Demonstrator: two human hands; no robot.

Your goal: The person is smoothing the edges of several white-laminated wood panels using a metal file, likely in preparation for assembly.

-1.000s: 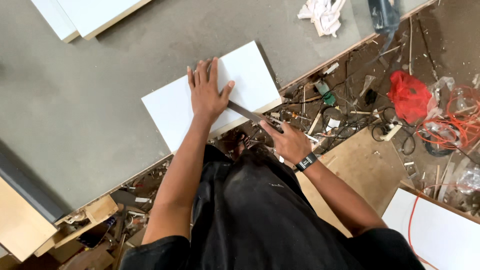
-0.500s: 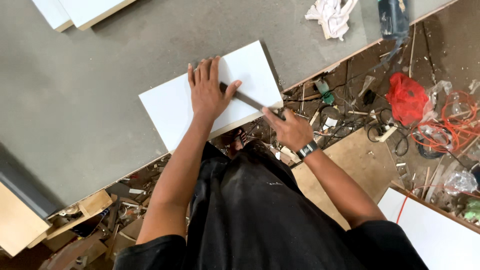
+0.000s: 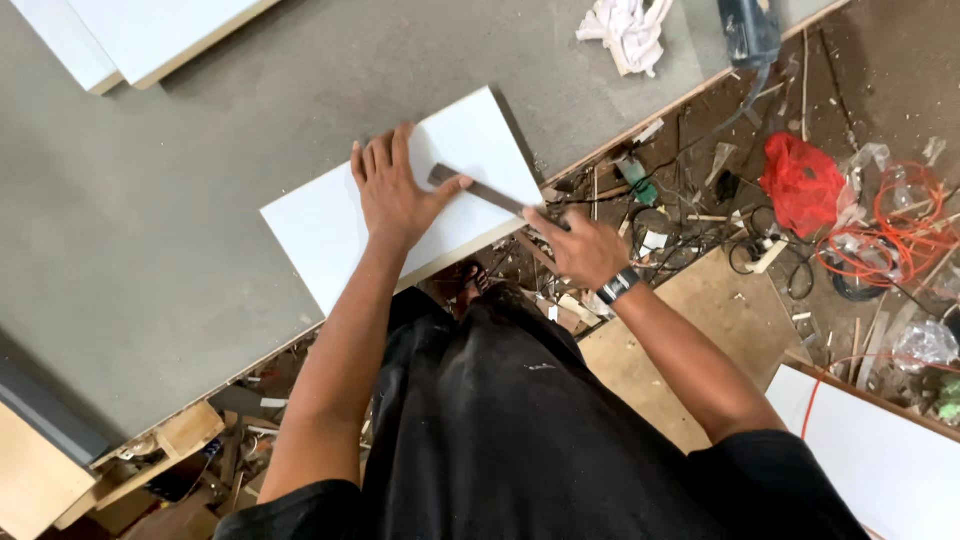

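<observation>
The white panel (image 3: 330,235) is pressed flat by the left hand (image 3: 395,190); the file (image 3: 478,189) is held in the right hand's (image 3: 580,250) closed grip and is best kept level.

White rag (image 3: 627,30) lay crumpled on grey surface (image 3: 150,200); red bag (image 3: 803,185), orange cord (image 3: 895,235) and wood scraps (image 3: 165,440) littered floor (image 3: 880,70).

panel (image 3: 330,225) on workbench (image 3: 150,250) | rag (image 3: 628,30) behind | boards (image 3: 150,30) far-left

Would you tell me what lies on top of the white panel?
The left hand presses flat on the white panel, and a dark flat tool held by the right hand lies across it. The surface beneath them is hidden.
</observation>
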